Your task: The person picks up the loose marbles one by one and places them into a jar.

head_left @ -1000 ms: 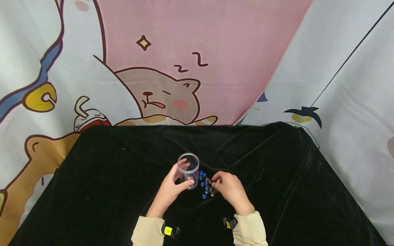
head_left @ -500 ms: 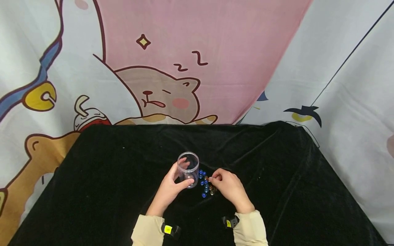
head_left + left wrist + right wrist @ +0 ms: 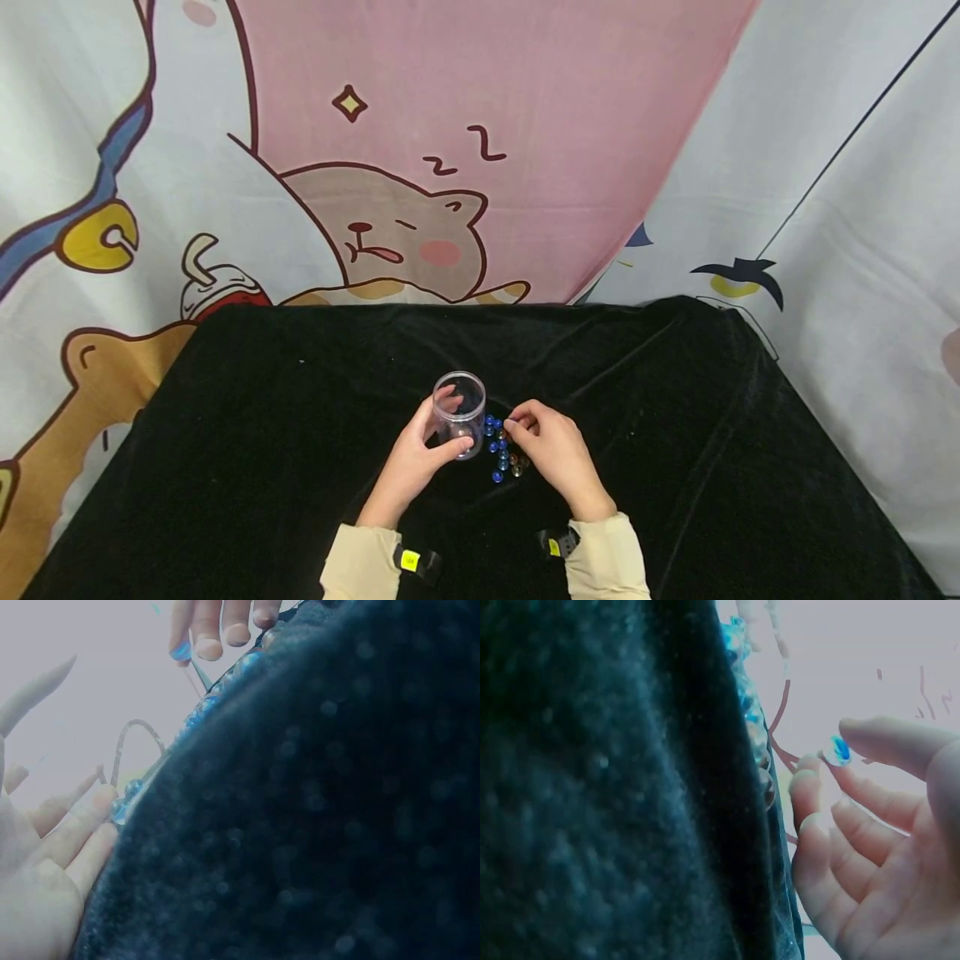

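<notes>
A clear plastic jar (image 3: 460,400) stands open at the top near the middle of the black cloth. My left hand (image 3: 417,457) grips it from the left side, thumb across the front and fingers behind. Low in the jar, bluish marbles (image 3: 122,808) show beside the left fingers in the left wrist view. My right hand (image 3: 557,450) pinches a clear marble with a blue swirl (image 3: 840,751) between thumb and index finger, above the cloth. Just below it lies a small group of loose blue and amber marbles (image 3: 503,464), a few partly hidden by the right fingers.
Black plush cloth (image 3: 262,467) covers the table, with soft creases at the right. Behind it hangs a curtain (image 3: 585,150) printed with cartoon animals. The loose marbles lie between the jar and my right hand.
My right hand has picked a marble out of the group and risen slightly, away from the pile. My left hand and the jar have stayed in place.
</notes>
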Tool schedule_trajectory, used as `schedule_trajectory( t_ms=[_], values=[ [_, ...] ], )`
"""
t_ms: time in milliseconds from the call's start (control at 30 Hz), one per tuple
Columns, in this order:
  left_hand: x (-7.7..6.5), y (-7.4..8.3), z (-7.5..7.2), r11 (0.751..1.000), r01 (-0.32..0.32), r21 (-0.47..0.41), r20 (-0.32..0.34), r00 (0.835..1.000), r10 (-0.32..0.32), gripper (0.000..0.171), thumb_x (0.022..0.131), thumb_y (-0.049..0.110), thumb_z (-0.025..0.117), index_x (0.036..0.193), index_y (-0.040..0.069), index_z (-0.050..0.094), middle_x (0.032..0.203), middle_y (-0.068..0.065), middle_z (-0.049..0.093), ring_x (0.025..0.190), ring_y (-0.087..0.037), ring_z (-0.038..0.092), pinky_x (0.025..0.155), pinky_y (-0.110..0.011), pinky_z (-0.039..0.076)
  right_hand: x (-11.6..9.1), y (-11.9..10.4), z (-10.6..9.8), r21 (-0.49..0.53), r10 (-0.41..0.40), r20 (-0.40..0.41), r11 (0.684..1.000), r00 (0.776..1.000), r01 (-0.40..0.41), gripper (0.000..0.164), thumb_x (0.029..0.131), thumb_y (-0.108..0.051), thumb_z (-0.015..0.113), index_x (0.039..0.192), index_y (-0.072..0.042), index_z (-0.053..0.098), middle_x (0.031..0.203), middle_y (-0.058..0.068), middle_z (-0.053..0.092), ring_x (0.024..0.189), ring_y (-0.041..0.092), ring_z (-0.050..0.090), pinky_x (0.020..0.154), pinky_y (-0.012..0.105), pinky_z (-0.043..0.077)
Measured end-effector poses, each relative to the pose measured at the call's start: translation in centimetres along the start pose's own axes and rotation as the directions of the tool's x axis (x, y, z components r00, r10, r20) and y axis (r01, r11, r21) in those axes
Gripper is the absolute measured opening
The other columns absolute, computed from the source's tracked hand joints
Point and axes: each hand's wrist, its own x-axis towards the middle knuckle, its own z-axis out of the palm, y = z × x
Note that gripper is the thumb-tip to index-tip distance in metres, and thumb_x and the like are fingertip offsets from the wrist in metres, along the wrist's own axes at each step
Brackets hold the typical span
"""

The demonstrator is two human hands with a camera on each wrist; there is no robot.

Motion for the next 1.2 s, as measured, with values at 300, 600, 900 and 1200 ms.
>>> schedule_trajectory(
  t_ms=[300,600,900,1200],
  values=[
    [0.7,-2.6,0.1,1.000,-0.011,0.019,-0.023,1.000,0.011,0.063,0.077,0.027,0.070,0.131,0.030,0.038,0.127,0.008,0.049,0.121,-0.013,0.041,0.101,-0.047,0.026,-0.1,-0.8,0.0,0.063,-0.052,-0.100,0.996,0.994,0.058,0.011,0.085,-0.034,0.059,0.088,-0.024,0.061,0.075,-0.011,0.056,0.066,0.006,0.053,0.059,0.026,0.044],
    [0.8,-2.9,0.2,0.999,0.006,0.039,-0.034,0.999,-0.005,0.064,0.074,0.035,0.071,0.130,0.037,0.040,0.125,0.013,0.049,0.119,-0.007,0.041,0.100,-0.045,0.027,-0.4,-2.2,0.2,0.235,-0.055,-0.182,0.967,0.982,0.098,0.015,0.085,-0.038,0.056,0.092,-0.026,0.060,0.085,-0.009,0.058,0.071,0.006,0.056,0.058,0.025,0.049],
    [0.9,-3.0,0.2,0.999,-0.019,0.028,-0.030,0.999,0.020,0.065,0.073,0.037,0.071,0.130,0.035,0.040,0.126,0.009,0.050,0.120,-0.012,0.041,0.100,-0.048,0.026,-0.8,-3.3,0.0,0.254,-0.103,-0.232,0.953,0.967,0.163,0.015,0.085,-0.038,0.057,0.092,-0.026,0.061,0.087,-0.012,0.057,0.072,0.005,0.056,0.058,0.023,0.049],
    [0.8,-2.9,0.2,0.999,-0.025,0.036,-0.024,0.999,0.026,0.064,0.075,0.030,0.071,0.131,0.034,0.039,0.126,0.006,0.050,0.120,-0.015,0.042,0.099,-0.050,0.026,-1.3,-4.6,0.1,0.252,-0.174,-0.299,0.934,0.938,0.254,0.019,0.085,-0.040,0.056,0.094,-0.025,0.062,0.091,-0.015,0.055,0.079,0.001,0.052,0.064,0.025,0.048]
  ],
)
